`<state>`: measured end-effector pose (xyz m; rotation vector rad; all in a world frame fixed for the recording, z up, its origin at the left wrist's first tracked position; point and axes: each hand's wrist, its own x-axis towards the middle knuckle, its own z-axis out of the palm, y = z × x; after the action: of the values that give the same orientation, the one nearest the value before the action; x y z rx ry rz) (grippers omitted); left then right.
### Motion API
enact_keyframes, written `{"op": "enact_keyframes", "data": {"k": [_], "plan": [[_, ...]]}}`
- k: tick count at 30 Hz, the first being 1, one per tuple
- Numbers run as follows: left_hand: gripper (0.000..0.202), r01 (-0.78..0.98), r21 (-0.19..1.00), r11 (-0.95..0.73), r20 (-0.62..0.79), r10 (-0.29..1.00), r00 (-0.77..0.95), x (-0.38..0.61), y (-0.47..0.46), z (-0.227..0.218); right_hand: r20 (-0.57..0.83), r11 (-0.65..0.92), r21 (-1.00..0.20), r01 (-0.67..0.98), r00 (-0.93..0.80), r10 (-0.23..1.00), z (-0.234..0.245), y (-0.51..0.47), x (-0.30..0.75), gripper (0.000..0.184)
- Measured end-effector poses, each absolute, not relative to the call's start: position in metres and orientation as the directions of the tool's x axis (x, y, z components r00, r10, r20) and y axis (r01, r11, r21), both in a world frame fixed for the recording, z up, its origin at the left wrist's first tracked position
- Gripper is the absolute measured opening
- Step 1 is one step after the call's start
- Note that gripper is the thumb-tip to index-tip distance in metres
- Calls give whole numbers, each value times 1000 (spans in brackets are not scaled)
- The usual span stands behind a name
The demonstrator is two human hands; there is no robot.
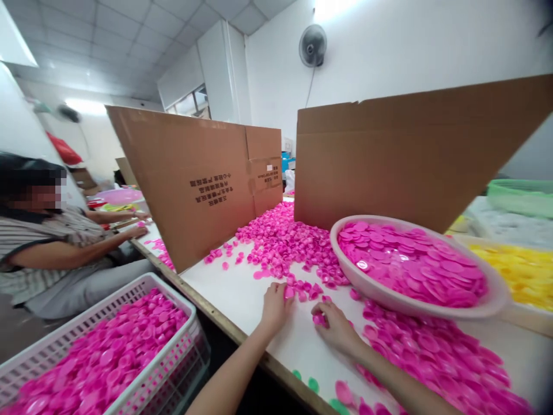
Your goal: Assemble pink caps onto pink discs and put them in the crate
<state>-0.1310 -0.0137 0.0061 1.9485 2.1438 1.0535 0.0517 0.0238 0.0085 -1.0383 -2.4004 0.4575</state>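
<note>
My left hand (275, 308) is over the white table top, its fingers curled against a small pink plastic cup (289, 293) at the edge of a loose pile. To its right, my right hand (336, 329) has its fingers bent around another pink plastic piece (319, 319), partly covered by the fingertips. Beyond both hands spreads a heap of small pink cups (289, 236). A pale round basin (334, 242) full of flat pink discs (406, 259) stands at the right. Larger pink pieces (432, 346) lie below the basin, alongside my right forearm.
Two cardboard panels (207, 173) (380, 161) stand upright around the heap. A white slatted crate (190, 317) of pink pieces is at the lower left. Yellow pieces (514, 271) lie far right. Green pieces (313, 384) rest near the table edge. Another person (64, 248) sits at the left.
</note>
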Motion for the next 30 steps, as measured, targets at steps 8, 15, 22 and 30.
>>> {"op": "enact_keyframes", "data": {"k": [8,15,22,30], "plan": [[36,534,827,-178,335,917,-214,-114,-26,0,266,599,-619,509,-581,769,-7,8,55,25],[40,237,934,-268,304,944,-129,-89,-33,24,205,411,-873,263,-566,799,33,17,45,44],[38,62,974,-216,220,973,-67,-91,-38,50,226,350,-920,175,-495,839,53,20,48,33],[27,284,954,-93,132,984,-121,-94,-28,17,-52,45,-985,166,-536,843,35,22,51,26]]}}
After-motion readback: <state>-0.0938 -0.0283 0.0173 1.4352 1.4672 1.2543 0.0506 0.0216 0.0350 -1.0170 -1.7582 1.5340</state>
